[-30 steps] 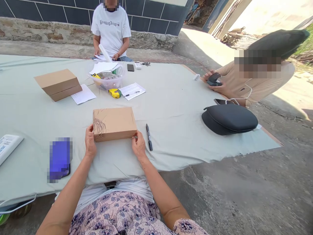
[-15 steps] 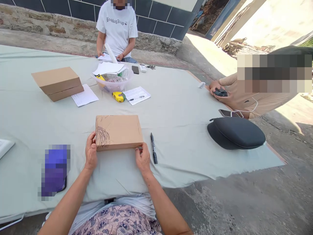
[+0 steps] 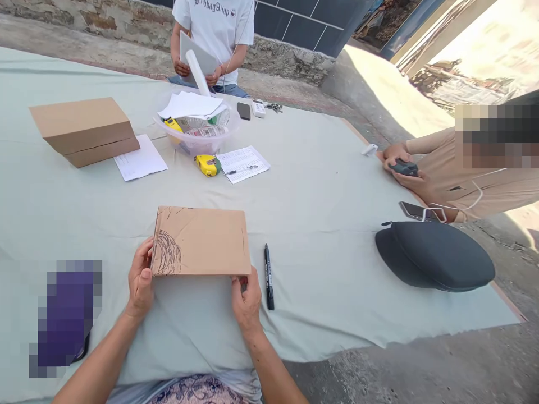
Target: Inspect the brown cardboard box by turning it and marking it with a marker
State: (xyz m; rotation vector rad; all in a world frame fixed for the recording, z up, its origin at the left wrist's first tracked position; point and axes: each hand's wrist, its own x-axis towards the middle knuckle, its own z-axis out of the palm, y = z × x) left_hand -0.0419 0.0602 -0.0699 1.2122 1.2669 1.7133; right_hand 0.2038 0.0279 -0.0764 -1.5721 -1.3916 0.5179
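A flat kraft cardboard box (image 3: 200, 241) with dark scribbled lines at its left end lies on the pale green cloth (image 3: 328, 325). My left hand (image 3: 140, 278) grips its left edge near the front corner. My right hand (image 3: 246, 297) holds the front edge near the right corner. The fingers of both hands are partly hidden behind the box. A black marker pen (image 3: 269, 278) lies just to the right of my right hand, not touching it. A phone under pixelation (image 3: 65, 320) lies left of my left hand.
Farther off stand stacked cardboard boxes (image 3: 80, 132), a clear plastic bowl (image 3: 196, 137) of papers and bottles, and a yellow tape measure (image 3: 208, 165). A black zip case (image 3: 433, 255) sits right. One person's hands (image 3: 406, 167) hold a black object; another person sits beyond the cloth.
The view has tipped lower and to the right. The box has come closer to my body, still between both hands. The person at the back now holds up a grey sheet.
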